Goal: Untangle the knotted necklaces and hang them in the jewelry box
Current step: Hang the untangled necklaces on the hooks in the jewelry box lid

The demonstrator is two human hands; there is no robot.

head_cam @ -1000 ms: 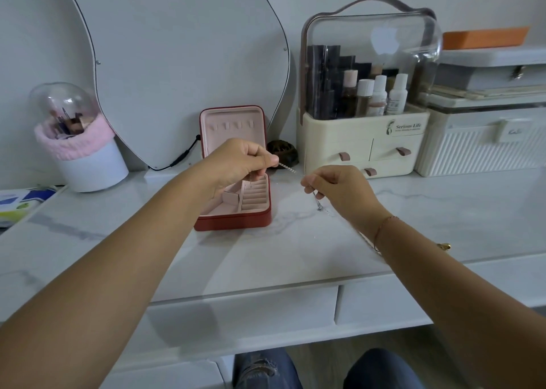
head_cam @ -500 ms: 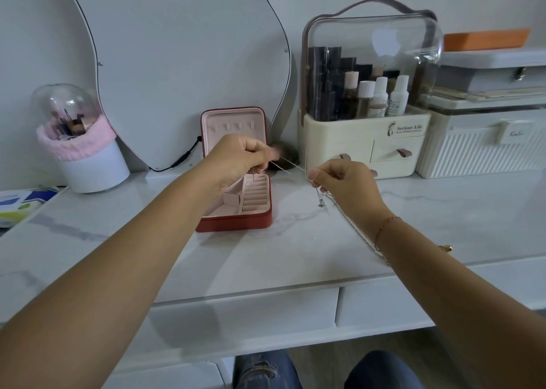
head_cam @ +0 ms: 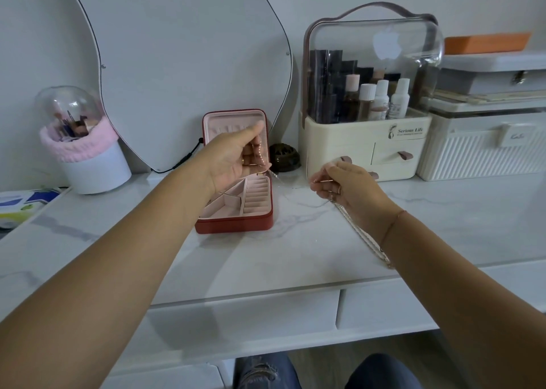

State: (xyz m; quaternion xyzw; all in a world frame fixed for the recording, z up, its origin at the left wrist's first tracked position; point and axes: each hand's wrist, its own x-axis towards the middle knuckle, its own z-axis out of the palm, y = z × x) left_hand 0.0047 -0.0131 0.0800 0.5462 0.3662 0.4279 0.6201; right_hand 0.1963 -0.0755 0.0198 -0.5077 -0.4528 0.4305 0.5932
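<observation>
Now the left hand point(head_cam: 236, 158) is pinching a thin silver chain necklace point(head_cam: 261, 152) before the open red jewelry box point(head_cam: 236, 223). Meanwhile the right hand point(head_cam: 345, 186) is gripping its other end above the white marble worktop point(head_cam: 295, 250).

Glossy marble-look tabletop point(head_cam: 295, 250), matt red jewelry box point(head_cam: 236, 224), thin shiny metal chain point(head_cam: 261, 155), clear plastic organizer lid point(head_cam: 369, 49).

The left hand point(head_cam: 236, 158) has lifted from in front of the jewelry box point(head_cam: 236, 208) up against its open lid, palm now turned toward us with the fingers spread loosely, a fine chain point(head_cam: 261, 155) draped down across them; the right hand point(head_cam: 344, 186) has drifted a little further right and lower, closer to the worktop point(head_cam: 295, 255); the thin strand between the two hands hangs slacker, sagging toward the marble.
</observation>
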